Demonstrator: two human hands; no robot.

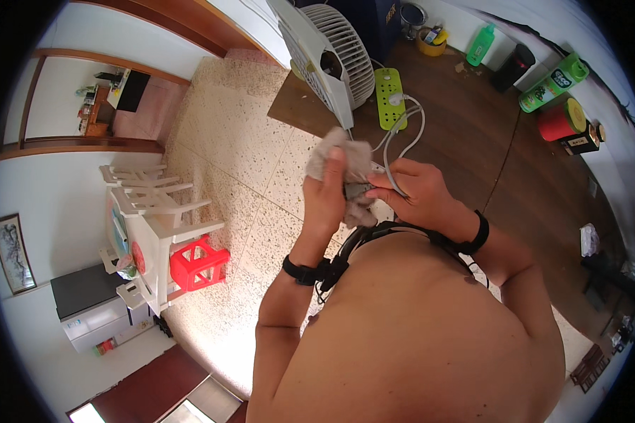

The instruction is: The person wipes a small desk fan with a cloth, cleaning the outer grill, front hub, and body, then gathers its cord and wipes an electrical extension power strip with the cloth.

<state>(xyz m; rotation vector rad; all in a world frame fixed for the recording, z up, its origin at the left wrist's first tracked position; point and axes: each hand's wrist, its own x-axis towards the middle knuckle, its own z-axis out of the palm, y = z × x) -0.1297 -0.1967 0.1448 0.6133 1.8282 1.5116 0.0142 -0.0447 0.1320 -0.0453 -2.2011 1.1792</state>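
My left hand (325,198) grips a crumpled beige-grey cloth (359,154), its thumb pressed on top. Part of the cloth hangs below the palm. Between both hands is a small flat grey piece (357,190), partly covered by cloth and fingers; what it is exactly I cannot tell. My right hand (423,185) pinches its near end between thumb and fingers. A pale grey cable (388,161) passes over the right fingers. It loops up towards the green power strip (390,90), where a white plug (397,99) is inserted.
A white box fan (330,63) stands at the brown table's (455,121) left edge. Along the wall stand a green bottle (480,45), a black cylinder (513,67), a green spray can (553,84) and a red tin (555,122). A red stool (198,264) stands on the floor, left.
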